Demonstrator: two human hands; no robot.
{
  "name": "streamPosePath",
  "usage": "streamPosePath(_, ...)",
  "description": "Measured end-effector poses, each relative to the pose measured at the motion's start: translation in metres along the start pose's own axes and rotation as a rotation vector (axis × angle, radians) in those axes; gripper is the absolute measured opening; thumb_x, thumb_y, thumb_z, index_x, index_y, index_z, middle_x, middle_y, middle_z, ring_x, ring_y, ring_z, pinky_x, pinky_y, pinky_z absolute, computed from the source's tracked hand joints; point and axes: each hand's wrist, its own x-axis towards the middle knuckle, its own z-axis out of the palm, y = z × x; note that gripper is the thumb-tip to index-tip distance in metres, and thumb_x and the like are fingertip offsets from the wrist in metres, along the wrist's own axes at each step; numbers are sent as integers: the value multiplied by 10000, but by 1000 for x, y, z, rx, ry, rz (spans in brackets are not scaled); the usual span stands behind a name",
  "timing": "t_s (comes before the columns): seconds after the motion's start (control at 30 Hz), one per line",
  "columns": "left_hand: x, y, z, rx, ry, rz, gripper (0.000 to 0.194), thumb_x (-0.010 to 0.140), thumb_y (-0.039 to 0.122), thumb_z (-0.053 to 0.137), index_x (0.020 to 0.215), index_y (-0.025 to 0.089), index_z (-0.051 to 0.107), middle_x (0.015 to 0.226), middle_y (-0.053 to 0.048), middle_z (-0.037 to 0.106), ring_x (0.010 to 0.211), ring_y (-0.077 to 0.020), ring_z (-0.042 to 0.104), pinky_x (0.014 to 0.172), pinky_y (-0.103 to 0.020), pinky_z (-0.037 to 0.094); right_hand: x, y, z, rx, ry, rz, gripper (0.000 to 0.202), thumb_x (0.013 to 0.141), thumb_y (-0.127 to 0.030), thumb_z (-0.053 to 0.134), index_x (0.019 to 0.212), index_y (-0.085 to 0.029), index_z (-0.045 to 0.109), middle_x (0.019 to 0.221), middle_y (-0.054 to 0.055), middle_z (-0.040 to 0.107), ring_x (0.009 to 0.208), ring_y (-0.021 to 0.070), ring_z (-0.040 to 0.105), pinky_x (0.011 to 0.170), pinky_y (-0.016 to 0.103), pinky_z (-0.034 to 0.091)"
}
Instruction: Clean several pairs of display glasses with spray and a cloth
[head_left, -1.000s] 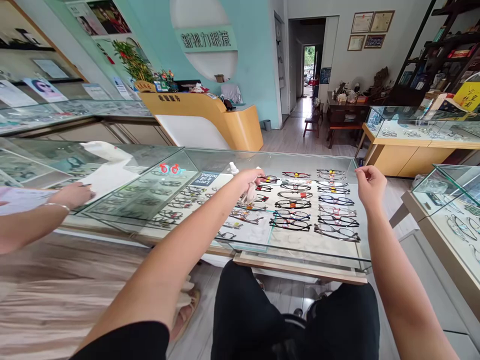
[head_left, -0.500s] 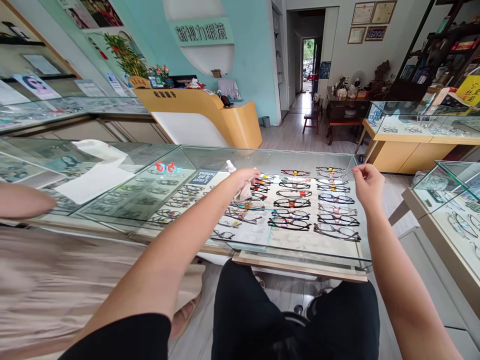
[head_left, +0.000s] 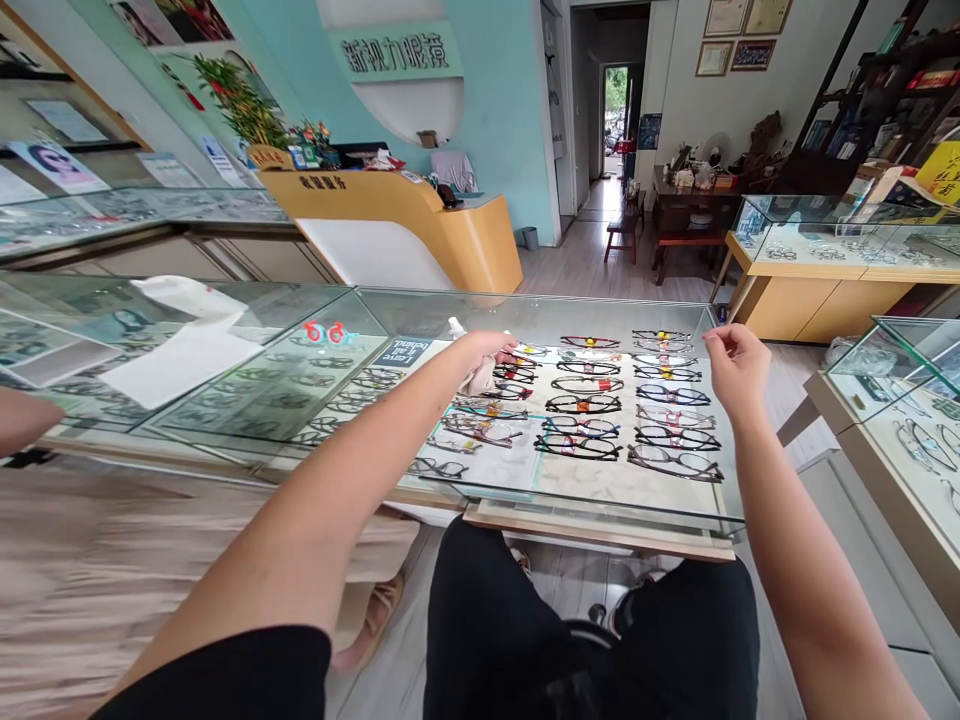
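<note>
My left hand [head_left: 487, 352] is closed around a crumpled whitish cloth [head_left: 478, 378] over the glass top of the display case [head_left: 615, 505]. A white bottle top [head_left: 456, 327] shows just behind that hand. Under the glass, several eyeglasses [head_left: 583, 404] lie in columns, many with coloured tags on their lenses. At the case's right end, my right hand [head_left: 739, 365] is raised by the glass corner with its fingertips pinched together. Whatever is between those fingertips, if anything, is too small to make out.
White paper [head_left: 184, 350] lies on the glass at left, near red toy-like glasses [head_left: 326, 332] seen in the case. A person in a beige skirt [head_left: 187, 560] stands close on my left. More display cases [head_left: 862, 410] stand at right; a wooden counter [head_left: 480, 240] is beyond.
My left hand, with the cloth, has shifted very slightly left. The neighbouring person's arm has drawn back toward the left edge. My right hand stays in place.
</note>
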Motion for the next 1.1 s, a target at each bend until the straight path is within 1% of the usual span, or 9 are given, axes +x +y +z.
streamPosePath(0.1, 1, 0, -4, 129, 1, 12, 440, 1042, 421, 722, 1404, 177, 661, 1403, -128, 689, 1202, -272, 716, 1010, -498, 644, 0, -1, 0, -2, 1, -6, 148, 861, -310, 586, 763, -239, 671, 740, 28, 685, 704, 200, 587, 719, 370, 487)
streamPosePath(0.2, 3, 2, -11, 325, 54, 57, 426, 1038, 423, 727, 1383, 177, 675, 1395, -121, 695, 1207, -278, 715, 1017, -497, 640, -1, -3, 0, 2, 2, -5, 156, 865, -320, 587, 760, -240, 670, 741, 32, 685, 710, 202, 591, 724, 375, 488)
streamPosePath(0.37, 6, 10, -20, 675, 144, 278, 282, 997, 343, 783, 1219, 173, 745, 1368, -126, 718, 1358, -312, 657, 1154, -524, 554, -2, -4, 0, 14, 6, 10, 164, 868, -333, 592, 768, -235, 679, 746, 30, 682, 718, 205, 592, 746, 385, 488)
streamPosePath(0.47, 10, 16, -17, 832, 102, 378, 295, 1011, 354, 766, 1247, 179, 738, 1386, -122, 713, 1345, -304, 663, 1150, -538, 560, -2, -4, -1, 27, 15, 26, 139, 865, -303, 593, 779, -235, 678, 740, 22, 673, 710, 198, 577, 739, 375, 477)
streamPosePath(0.63, 21, 20, -5, 999, 37, 426, 393, 1030, 399, 742, 1361, 193, 691, 1409, -121, 692, 1258, -283, 700, 1058, -506, 620, -2, -4, -2, 84, 53, 76, 150, 856, -237, 559, 860, -230, 709, 677, -12, 565, 642, 175, 491, 654, 341, 407)
streamPosePath(0.77, 25, 22, -1, 1049, 32, 461, 357, 1027, 407, 746, 1302, 182, 711, 1344, -109, 720, 1214, -265, 714, 1046, -495, 619, -1, -4, -3, 136, 40, 79, 193, 912, -292, 544, 882, -228, 724, 647, -21, 521, 620, 171, 466, 627, 332, 374)
streamPosePath(0.93, 15, 36, -12, 988, 135, 580, 132, 861, 304, 822, 833, 181, 780, 974, -118, 805, 1109, -338, 744, 931, -390, 545, -2, 2, -3, 153, 60, 61, 262, 1027, -467, 511, 920, -248, 605, 643, -44, 491, 589, 157, 457, 621, 326, 360)
streamPosePath(1.0, 6, 44, -17, 924, 193, 653, 163, 842, 347, 797, 779, 199, 769, 922, -115, 800, 1063, -349, 742, 856, -363, 508, -3, 4, -4, 153, 46, 37, 365, 1064, -582, 464, 902, -263, 536, 655, -44, 492, 594, 153, 459, 628, 329, 364)
streamPosePath(1.1, -15, 54, -14, 769, 268, 788, 298, 909, 485, 705, 832, 205, 772, 1001, -103, 782, 986, -309, 718, 792, -359, 480, -5, 0, -7, 138, -14, 4, 510, 1058, -732, 414, 851, -272, 490, 665, -34, 500, 604, 156, 459, 626, 333, 364)
